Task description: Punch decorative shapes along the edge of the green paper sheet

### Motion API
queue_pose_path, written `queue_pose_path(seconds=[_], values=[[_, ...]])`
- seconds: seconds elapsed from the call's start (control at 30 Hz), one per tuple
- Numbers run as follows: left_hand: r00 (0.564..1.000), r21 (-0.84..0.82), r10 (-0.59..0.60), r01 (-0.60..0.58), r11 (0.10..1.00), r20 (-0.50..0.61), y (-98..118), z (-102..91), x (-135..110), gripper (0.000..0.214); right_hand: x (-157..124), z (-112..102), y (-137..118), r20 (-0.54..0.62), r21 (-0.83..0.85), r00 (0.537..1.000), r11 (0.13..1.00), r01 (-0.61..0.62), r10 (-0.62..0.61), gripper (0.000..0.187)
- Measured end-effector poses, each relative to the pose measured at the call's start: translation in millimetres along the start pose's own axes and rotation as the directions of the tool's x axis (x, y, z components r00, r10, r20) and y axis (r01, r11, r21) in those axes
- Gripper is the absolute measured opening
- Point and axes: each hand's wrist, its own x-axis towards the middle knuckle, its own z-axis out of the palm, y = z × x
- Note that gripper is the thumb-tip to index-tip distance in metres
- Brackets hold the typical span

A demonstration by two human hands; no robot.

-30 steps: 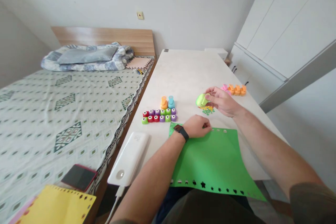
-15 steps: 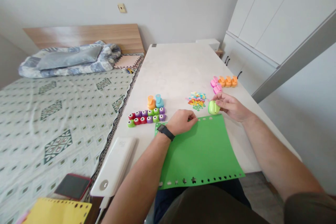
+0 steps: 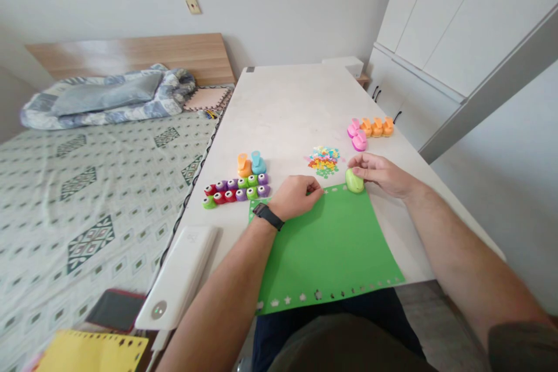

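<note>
A green sheet of paper [image 3: 322, 244] lies over the table's near edge, with shaped holes along its near and far edges. At its far right corner sits a lime-green craft punch [image 3: 354, 181]. My right hand [image 3: 383, 174] holds this punch from the right, thumb and fingers closed on it. My left hand [image 3: 299, 196], a dark watch on its wrist, rests on the far edge of the sheet with curled fingers. Just beyond the sheet is a pile of small coloured paper cut-outs [image 3: 325, 161].
Small punches [image 3: 235, 189] stand in two rows on the left, an orange punch [image 3: 244, 165] and a blue punch [image 3: 258, 163] behind them. Pink punches [image 3: 359, 140] and orange punches [image 3: 376, 127] stand far right. A white power bank [image 3: 178, 276] lies at the left edge.
The lime-green punch has tipped and now sits over the sheet's far right corner, my right hand still on it. My left hand stays on the sheet. The whole view has shifted slightly.
</note>
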Motion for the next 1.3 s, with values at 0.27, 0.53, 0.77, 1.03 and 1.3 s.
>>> queue_pose_path(seconds=[0.27, 0.53, 0.77, 1.03, 1.3], values=[[1.0, 0.011, -0.016, 0.016, 1.0, -0.002, 3.0, -0.8, 0.5, 0.023, 2.1, -2.0, 4.2, 0.023, 0.009, 0.998, 0.999, -0.051, 0.05, 0.035], [0.999, 0.001, -0.037, 0.037, 0.999, 0.002, 3.3, 0.2, 0.6, 0.023, 2.3, -1.4, 3.6, -0.004, 0.003, 0.998, 0.998, -0.06, 0.06, 0.032], [1.0, 0.012, -0.02, 0.02, 1.0, -0.007, 3.7, -0.1, 0.2, 0.023, 2.7, 0.5, 2.3, -0.029, 0.024, 0.997, 0.998, -0.065, 0.066, 0.034], [1.0, 0.027, -0.023, 0.023, 0.999, -0.001, 4.9, -0.3, 0.4, 0.023, 3.7, 2.7, 4.4, -0.023, 0.046, 0.999, 0.998, -0.047, 0.048, 0.037], [1.0, 0.03, -0.014, 0.014, 0.999, -0.008, 4.0, -0.4, -0.2, 0.022, 5.2, 4.3, 7.0, -0.061, 0.0, 0.998, 1.0, -0.003, 0.003, 0.041]])
